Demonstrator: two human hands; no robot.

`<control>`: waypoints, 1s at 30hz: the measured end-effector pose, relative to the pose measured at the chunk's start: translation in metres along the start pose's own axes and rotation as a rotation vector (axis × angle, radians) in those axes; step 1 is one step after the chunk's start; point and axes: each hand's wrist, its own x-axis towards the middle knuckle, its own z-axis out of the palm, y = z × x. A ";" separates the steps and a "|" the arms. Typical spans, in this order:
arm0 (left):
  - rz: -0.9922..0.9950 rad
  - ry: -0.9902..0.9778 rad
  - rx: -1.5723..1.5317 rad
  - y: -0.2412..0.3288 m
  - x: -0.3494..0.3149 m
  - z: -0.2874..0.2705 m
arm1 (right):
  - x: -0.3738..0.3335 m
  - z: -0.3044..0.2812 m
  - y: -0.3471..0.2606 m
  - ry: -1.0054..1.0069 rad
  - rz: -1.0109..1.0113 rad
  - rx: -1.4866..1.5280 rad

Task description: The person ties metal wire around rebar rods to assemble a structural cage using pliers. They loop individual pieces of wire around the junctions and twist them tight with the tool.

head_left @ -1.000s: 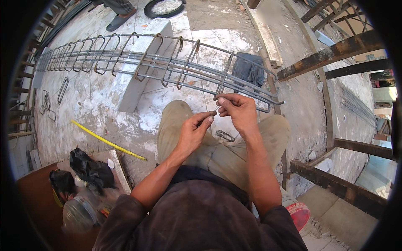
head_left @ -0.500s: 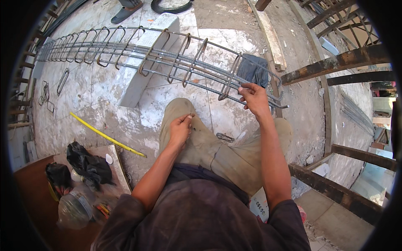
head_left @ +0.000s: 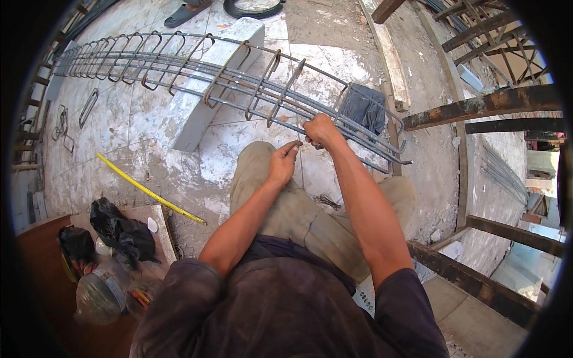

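Observation:
A long rebar cage (head_left: pixel 262 89) of steel bars and bent stirrups stretches from far left toward the right in front of me. My right hand (head_left: pixel 323 132) is closed at the cage's near lower bar, close to the right-end stirrup (head_left: pixel 342 98), which it partly covers. Just below and left of it, my left hand (head_left: pixel 284 162) pinches with thumb and fingertips above my knee. Whatever lies between the fingers of either hand is too small or hidden to name. A small bundle of thin dark wire (head_left: pixel 326 201) lies between my legs.
A pale block (head_left: pixel 197 122) and a dark wrapped block (head_left: pixel 363 110) sit under the cage. Loose stirrups (head_left: pixel 89 108) and a yellow strip (head_left: pixel 149 192) lie leftward. Black plastic bags (head_left: pixel 122 235) rest on a board; dark timbers (head_left: pixel 483 106) stand at right. Another person's foot (head_left: pixel 186 15) shows far off.
My right hand has moved left along the cage from its right end. My left hand has risen from my knee toward it, so the two hands are now close together.

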 end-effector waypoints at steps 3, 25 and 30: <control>0.064 0.017 0.043 -0.004 -0.001 -0.004 | -0.006 0.008 -0.020 -0.034 0.116 0.232; -0.003 -0.271 -0.222 0.020 0.012 0.038 | -0.081 -0.031 0.040 0.592 -0.300 0.232; 0.125 -0.309 -0.112 0.014 0.012 0.049 | -0.086 -0.022 0.074 0.469 -0.296 0.530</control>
